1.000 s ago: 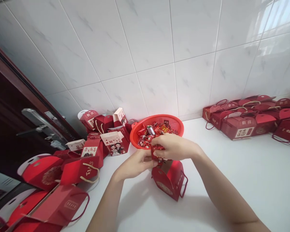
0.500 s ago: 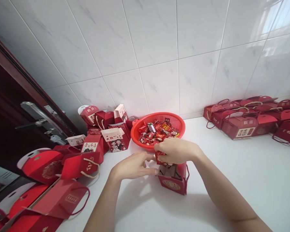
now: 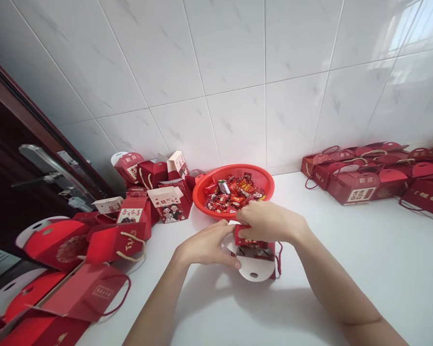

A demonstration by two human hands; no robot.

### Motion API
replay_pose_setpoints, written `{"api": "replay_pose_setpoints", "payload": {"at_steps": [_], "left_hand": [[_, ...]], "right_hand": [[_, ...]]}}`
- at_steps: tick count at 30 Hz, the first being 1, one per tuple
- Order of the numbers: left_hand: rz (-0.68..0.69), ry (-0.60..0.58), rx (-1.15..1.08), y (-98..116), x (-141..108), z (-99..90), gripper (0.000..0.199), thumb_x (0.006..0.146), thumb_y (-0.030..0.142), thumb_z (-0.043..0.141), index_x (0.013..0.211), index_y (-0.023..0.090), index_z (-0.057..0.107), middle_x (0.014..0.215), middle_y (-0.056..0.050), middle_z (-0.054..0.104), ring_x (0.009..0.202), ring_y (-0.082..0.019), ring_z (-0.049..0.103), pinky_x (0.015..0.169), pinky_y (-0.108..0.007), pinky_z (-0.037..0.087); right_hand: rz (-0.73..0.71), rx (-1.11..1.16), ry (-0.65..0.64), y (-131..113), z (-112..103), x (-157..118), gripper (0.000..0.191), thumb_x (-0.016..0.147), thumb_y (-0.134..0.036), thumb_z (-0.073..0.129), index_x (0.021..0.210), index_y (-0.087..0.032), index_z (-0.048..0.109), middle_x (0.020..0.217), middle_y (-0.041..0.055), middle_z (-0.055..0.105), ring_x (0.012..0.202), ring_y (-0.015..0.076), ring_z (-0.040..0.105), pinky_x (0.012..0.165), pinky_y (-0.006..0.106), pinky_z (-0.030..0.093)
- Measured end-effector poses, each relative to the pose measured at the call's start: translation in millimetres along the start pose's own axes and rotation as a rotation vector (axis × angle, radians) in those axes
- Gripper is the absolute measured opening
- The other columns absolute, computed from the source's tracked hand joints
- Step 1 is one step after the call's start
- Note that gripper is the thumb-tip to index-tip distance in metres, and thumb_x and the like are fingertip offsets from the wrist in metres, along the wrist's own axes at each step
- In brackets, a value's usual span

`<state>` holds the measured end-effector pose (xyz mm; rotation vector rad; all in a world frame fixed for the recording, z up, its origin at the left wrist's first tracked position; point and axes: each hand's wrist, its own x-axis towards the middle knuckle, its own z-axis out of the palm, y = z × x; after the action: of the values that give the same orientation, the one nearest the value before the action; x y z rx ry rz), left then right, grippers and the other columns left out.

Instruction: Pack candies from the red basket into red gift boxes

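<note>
A small red gift box [image 3: 256, 270] stands on the white table in front of me, its near flap folded outward to show a white inside with an oval hole. My left hand [image 3: 207, 246] grips the box's left side, thumb on the near edge and fingers by the white flap at the back. Over the opening, my right hand [image 3: 270, 222] has its fingers curled round a red printed packet [image 3: 251, 236]; its far part is hidden. Just behind, a red plastic basket [image 3: 199, 197] holds many wrapped candies [image 3: 234, 192]. A dark red cord handle [image 3: 279, 258] hangs on the box's right.
Several red gift boxes [image 3: 104, 290] crowd the left side, some with open flaps and rope handles. More closed boxes [image 3: 361, 187] line the right by the tiled wall [image 3: 234, 125]. A dark door with a metal handle [image 3: 65, 175] is at far left.
The box's near flap now lies folded outward, white side up, and a white flap shows by my left fingers. My right hand has shifted slightly right, still over the box. The view moved a little.
</note>
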<state>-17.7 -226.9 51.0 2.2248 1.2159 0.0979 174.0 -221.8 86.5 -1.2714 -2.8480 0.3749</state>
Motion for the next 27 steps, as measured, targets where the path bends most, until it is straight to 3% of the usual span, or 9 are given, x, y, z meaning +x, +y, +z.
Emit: {"api": "replay_pose_setpoints", "payload": {"at_steps": [7,13,19,27], "left_hand": [[-0.158,-0.054,0.057,5,-2,-0.6,0.050,0.065,0.048,0.078,0.106,0.025,0.063,0.104,-0.003,0.056,0.099,-0.026,0.057,0.075,-0.028,0.043],[-0.098,0.012,0.077,10,-7,0.3,0.046,0.066,0.047,0.077,0.104,0.024,0.066,0.102,-0.003,0.057,0.101,-0.027,0.057,0.077,-0.030,0.043],[-0.093,0.050,0.137,13,-14,-1.6,0.044,0.068,0.048,0.075,0.104,0.024,0.069,0.098,-0.003,0.058,0.098,-0.027,0.058,0.075,-0.030,0.042],[-0.060,0.064,0.180,14,-27,-5.6,0.038,0.074,0.050,0.069,0.101,0.024,0.070,0.097,-0.003,0.058,0.097,-0.026,0.058,0.075,-0.030,0.041]], "right_hand": [[0.085,-0.048,0.044,11,-7,-3,0.008,0.081,-0.015,0.057,0.074,-0.017,0.061,0.070,0.0047,0.061,0.062,0.0163,0.055,0.053,0.029,0.026],[0.117,0.040,0.092,21,-10,-10,0.008,0.081,-0.023,0.060,0.083,-0.019,0.066,0.078,0.0056,0.065,0.070,0.0183,0.056,0.055,0.028,0.029],[0.091,0.097,0.012,20,-7,-15,0.008,0.082,-0.024,0.061,0.077,-0.020,0.067,0.076,0.0046,0.065,0.068,0.0186,0.056,0.054,0.028,0.032],[-0.122,0.219,0.105,29,13,-43,0.028,0.090,-0.028,0.058,0.116,-0.026,0.066,0.110,0.0063,0.065,0.091,0.0206,0.062,0.074,0.028,0.046]]}}
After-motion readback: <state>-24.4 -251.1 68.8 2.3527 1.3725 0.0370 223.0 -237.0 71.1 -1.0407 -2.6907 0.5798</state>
